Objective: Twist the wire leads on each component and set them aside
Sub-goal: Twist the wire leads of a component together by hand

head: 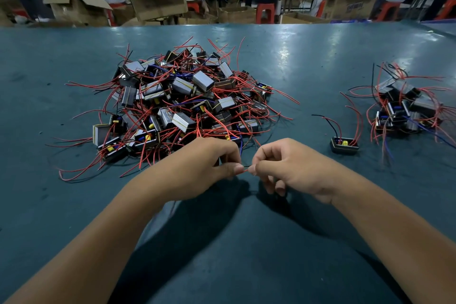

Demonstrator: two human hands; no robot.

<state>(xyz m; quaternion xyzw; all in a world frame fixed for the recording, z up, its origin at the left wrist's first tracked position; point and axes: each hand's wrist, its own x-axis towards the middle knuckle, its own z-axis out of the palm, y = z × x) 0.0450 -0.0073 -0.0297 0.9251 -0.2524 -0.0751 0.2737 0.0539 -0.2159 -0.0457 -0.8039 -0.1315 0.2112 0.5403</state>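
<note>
A big heap of small box components (177, 101) with red, black and blue wire leads lies on the green table (308, 61). My left hand (197, 168) and my right hand (283, 168) meet in front of the heap, each pinching one end of a short stretch of thin red and black wire leads (245, 168) between thumb and forefinger. The component these leads belong to is hidden behind my left hand. A smaller pile of components (404, 108) sits at the right. One single component (344, 145) lies open side up between my right hand and that pile.
Beyond the table's far edge stand cardboard boxes (158, 0) and red stools (265, 12), with several people seated at benches, backs turned. Loose wire ends stick out from the heap on all sides.
</note>
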